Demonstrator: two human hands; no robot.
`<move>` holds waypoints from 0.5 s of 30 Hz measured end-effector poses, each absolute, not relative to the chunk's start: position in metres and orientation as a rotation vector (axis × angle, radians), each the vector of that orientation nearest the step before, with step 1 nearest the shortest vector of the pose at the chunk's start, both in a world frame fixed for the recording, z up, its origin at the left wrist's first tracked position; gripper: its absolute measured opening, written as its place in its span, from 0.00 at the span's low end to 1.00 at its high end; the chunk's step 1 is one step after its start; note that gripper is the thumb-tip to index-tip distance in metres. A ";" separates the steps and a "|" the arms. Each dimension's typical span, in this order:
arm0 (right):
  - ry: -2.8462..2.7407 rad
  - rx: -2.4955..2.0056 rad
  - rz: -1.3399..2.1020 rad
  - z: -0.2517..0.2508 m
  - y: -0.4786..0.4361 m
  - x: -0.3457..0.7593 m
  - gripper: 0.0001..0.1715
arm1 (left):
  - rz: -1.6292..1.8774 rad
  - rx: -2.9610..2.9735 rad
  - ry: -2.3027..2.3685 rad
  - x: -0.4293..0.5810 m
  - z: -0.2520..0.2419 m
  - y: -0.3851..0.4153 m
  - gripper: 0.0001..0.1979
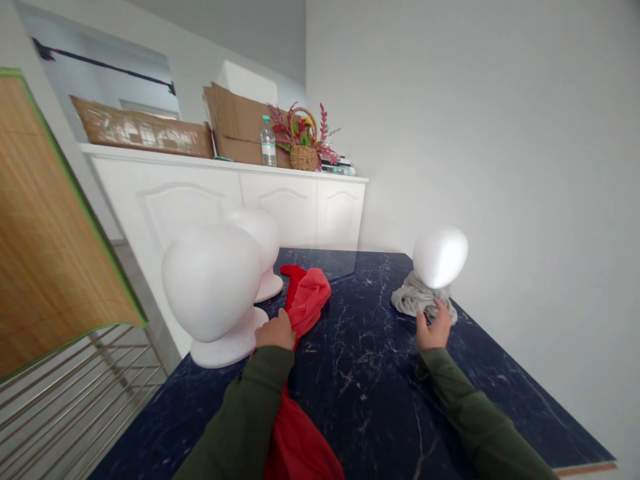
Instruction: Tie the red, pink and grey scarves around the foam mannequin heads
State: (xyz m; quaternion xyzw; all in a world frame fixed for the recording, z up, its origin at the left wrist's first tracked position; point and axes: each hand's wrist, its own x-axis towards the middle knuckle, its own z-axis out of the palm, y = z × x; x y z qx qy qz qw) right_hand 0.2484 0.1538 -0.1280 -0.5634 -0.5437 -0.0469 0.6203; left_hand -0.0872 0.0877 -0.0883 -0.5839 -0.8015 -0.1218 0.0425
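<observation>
One dark blue marbled table (360, 353) spreads before me, with one white cabinet (296, 217) behind it, three door panels showing. On the table stand three white head forms (213, 283) — two to my left, one to my right. My left hand (276, 331) is closed on red cloth (311, 300), beside the left pair; whether it is one piece or two, I cannot tell. One grey cloth (414, 297) lies bunched around the right form's base; my right hand (435, 328) touches it, thumb and fingers apart — pinching or not, I cannot tell. One bottle (269, 143) on the cabinet wears a label, too small to read.
</observation>
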 end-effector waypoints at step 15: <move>-1.132 -0.684 2.032 -0.124 0.082 0.122 0.39 | -1.025 -2.432 -1.553 -0.023 -0.087 0.070 0.18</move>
